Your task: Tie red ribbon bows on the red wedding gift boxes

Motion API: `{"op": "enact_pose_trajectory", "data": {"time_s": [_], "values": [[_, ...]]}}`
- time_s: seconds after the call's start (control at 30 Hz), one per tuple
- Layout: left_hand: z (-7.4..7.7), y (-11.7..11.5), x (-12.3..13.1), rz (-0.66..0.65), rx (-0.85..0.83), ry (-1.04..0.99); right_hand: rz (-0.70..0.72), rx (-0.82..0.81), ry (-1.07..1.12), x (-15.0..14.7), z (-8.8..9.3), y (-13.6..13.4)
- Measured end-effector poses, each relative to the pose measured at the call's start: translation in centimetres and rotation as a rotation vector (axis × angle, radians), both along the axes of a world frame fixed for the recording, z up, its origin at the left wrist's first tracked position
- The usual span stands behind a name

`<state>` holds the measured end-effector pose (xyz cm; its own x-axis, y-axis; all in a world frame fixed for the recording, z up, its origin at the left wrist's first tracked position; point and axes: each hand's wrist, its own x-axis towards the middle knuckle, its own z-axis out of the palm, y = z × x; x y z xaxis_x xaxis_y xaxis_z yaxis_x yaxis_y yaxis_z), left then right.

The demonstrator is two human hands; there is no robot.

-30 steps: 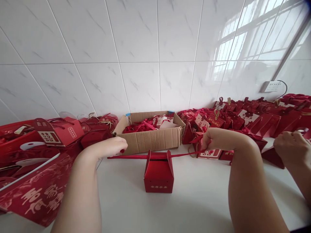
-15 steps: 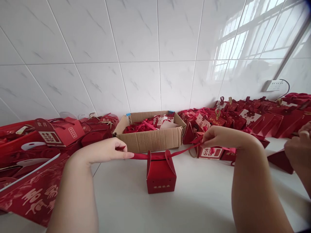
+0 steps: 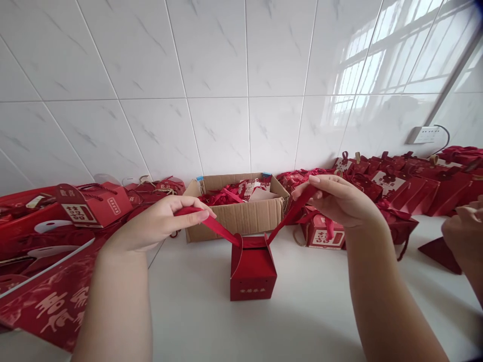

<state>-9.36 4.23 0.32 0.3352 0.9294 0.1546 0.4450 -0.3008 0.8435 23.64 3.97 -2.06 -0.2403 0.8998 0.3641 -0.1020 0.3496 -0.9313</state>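
Ribbon point(image 3: 222, 229): red, appearing to pass through the side flaps at the top of the small box, its two lengths rising outward in a V.
Left hand point(image 3: 162, 221): thumb and fingers pinched closed on the left length.
Right hand point(image 3: 339, 198): fingertips pinched on the right length, slightly higher than the left hand.
Box point(image 3: 253, 274): red with pale lettering, upright on the white table point(image 3: 211, 327), between the forearms and in front of an open carton point(image 3: 247, 217).
Change: half a second ago the lengths ran out sideways, nearly level; now both hands are higher and closer together.
Meaning: both lengths are now lifted clear of the table, seemingly with neither side slipping loose.
Right edge: another person's hand point(image 3: 466, 231), partly cut off, near a dark red piece point(image 3: 440, 255).
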Motion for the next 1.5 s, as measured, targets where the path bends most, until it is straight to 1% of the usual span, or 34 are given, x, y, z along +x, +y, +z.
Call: {"op": "enact_pose_trajectory", "data": {"time_s": [0.1,0.27,0.4,0.47,0.6,0.7,0.8,0.93,1.1,1.2,1.3,1.4,1.5], "values": [[0.1,0.1,0.0,-0.098,0.001,-0.051,0.032,-0.003,0.078,-0.8,-0.2,0.4],[-0.1,0.4,0.7,-0.049,-0.073,-0.254,0.138,0.046,0.097,-1.6,-0.5,0.4],[-0.4,0.6,1.6,-0.071,-0.128,-0.394,0.202,0.081,0.07,-1.9,-0.5,0.1],[-0.5,0.6,2.1,-0.088,-0.142,-0.442,0.183,0.091,0.055,-2.1,-0.4,0.0],[-0.8,0.9,3.1,-0.084,-0.168,-0.519,0.093,0.114,0.045,-2.7,-0.5,0.0],[-1.2,1.1,3.4,-0.081,-0.206,-0.612,0.004,0.155,0.043,-3.2,-0.7,0.2],[-1.4,1.1,3.4,-0.068,-0.204,-0.668,-0.071,0.175,0.021,-3.7,-0.9,0.3],[-1.1,0.8,3.8,-0.064,-0.156,-0.677,-0.113,0.18,-0.033,-4.2,-1.1,0.2],[-0.4,0.4,4.2,-0.096,-0.189,-0.745,-0.131,0.2,-0.066,-4.5,-1.0,-0.2],[-0.2,-0.1,4.2,-0.113,-0.115,-0.771,-0.127,0.21,-0.055,-4.7,-0.8,-0.5],[0.0,-0.9,4.4,-0.137,-0.019,-0.741,-0.153,0.228,-0.035,-4.8,-0.7,-0.8],[0.0,-1.5,4.6,-0.116,0.091,-0.714,-0.154,0.261,0.004,-5.0,-0.5,-1.0],[-0.1,-1.8,4.5,-0.082,0.194,-0.703,-0.142,0.259,0.008,-5.1,-0.4,-1.2]]}}
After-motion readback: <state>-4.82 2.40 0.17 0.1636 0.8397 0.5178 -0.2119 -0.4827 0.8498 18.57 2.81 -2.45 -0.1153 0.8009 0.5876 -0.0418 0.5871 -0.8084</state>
